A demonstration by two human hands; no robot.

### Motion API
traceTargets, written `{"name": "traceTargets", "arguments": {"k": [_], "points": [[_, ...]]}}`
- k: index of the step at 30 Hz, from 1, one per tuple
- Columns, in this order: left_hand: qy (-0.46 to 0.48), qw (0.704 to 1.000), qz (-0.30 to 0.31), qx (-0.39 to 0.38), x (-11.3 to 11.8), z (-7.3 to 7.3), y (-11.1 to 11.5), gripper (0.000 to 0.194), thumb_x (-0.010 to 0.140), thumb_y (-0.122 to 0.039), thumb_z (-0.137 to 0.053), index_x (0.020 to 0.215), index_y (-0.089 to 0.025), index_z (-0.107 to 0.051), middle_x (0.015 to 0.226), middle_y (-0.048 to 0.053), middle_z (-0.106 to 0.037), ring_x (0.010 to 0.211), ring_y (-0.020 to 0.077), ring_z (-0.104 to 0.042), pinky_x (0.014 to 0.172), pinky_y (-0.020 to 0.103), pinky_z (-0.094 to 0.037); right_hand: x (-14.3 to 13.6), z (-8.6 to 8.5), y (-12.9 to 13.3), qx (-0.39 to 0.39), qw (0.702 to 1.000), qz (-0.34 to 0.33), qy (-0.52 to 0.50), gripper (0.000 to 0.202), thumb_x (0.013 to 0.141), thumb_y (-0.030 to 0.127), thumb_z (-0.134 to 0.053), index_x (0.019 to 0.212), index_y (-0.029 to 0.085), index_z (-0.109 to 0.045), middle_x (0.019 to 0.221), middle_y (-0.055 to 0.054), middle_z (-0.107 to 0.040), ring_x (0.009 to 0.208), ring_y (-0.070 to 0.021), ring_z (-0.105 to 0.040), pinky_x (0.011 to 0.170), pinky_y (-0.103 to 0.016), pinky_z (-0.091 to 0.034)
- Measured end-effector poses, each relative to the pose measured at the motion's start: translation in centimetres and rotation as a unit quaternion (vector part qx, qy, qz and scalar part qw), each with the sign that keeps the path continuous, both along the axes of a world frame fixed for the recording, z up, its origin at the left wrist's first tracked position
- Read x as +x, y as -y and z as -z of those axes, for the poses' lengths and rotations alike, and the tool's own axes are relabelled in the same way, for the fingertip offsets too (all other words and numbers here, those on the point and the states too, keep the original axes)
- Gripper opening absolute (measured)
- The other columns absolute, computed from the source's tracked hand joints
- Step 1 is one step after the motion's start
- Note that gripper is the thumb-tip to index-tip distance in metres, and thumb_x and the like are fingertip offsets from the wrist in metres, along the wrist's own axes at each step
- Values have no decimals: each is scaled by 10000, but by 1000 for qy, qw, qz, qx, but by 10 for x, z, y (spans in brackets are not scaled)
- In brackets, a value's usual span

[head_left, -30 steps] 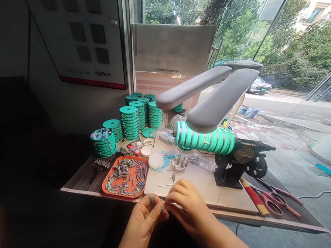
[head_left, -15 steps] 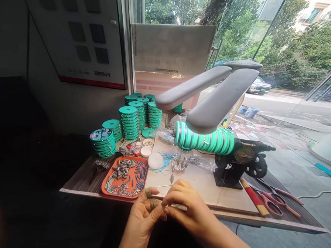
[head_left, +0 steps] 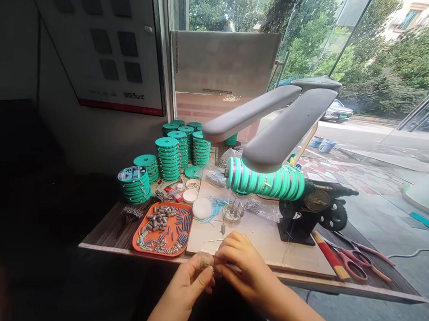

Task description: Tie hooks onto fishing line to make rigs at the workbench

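Both of my hands meet at the front edge of the work board. My left hand is closed, thumb pressed to a finger with worn tape round it. Its fingertips touch those of my right hand, which is pinched too. Whatever lies between the fingertips is too small to make out. Left of them, an orange tray carries grey metal cylinders, dark striped pieces and tiny metal parts. Just beyond my right hand, a small grey weight hangs on a line below the row of green spools.
Stacks of green spools stand at the back left. A black geared machine holds the spool row, with grey lamp arms above. Scissors and a red-wrapped stick lie at right. A white round lid sits mid-board.
My left hand's fingers have curled in, its taped finger now bent over the thumb. My right hand has shifted very slightly; its pinch remains.
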State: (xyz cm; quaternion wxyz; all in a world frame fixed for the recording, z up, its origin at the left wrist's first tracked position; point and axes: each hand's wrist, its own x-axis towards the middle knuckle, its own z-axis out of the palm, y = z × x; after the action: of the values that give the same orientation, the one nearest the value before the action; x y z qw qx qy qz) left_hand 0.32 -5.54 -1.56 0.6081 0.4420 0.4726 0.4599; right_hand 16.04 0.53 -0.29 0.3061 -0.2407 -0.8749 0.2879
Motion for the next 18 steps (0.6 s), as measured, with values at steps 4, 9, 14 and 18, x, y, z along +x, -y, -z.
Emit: {"name": "traceTargets", "arguments": {"k": [4, 9, 14, 18], "points": [[13, 1000, 6, -3, 1, 0, -3, 333, 762, -445, -580, 682, -125, -536, 665, 13, -446, 640, 109, -383, 600, 203, -324, -1, 3, 0, 1, 1000, -1, 20, 342, 912, 319, -337, 786, 99, -567, 813, -36, -474, 840, -35, -351, 753, -149, -254], [35, 999, -18, -3, 4, 2, 0, 343, 740, -444, -606, 643, -123, -535, 630, -3, -412, 620, 102, -348, 596, 207, -311, -1, 7, 0, 9, 999, 15, 35, 320, 907, 313, -359, 786, 110, -575, 802, -32, -472, 842, -31, -366, 750, -149, -268], [141, 985, -75, -65, 11, 9, 5, 304, 679, -396, -690, 662, -115, -575, 643, 2, -453, 609, 89, -366, 604, 208, -339, -1, 11, 7, 30, 994, 84, -63, 291, 898, 348, -378, 925, 149, -588, 1045, -32, -457, 992, -29, -395, 865, -120, -317], [203, 968, -108, -100, 12, 14, 8, 238, 666, -345, -716, 727, -131, -630, 678, 9, -497, 619, 81, -420, 620, 202, -373, -2, 20, 16, -163, 973, 125, -101, 352, 870, 389, -416, 833, 65, -546, 840, -39, -493, 772, 16, -437, 690, -49, -348]]}}
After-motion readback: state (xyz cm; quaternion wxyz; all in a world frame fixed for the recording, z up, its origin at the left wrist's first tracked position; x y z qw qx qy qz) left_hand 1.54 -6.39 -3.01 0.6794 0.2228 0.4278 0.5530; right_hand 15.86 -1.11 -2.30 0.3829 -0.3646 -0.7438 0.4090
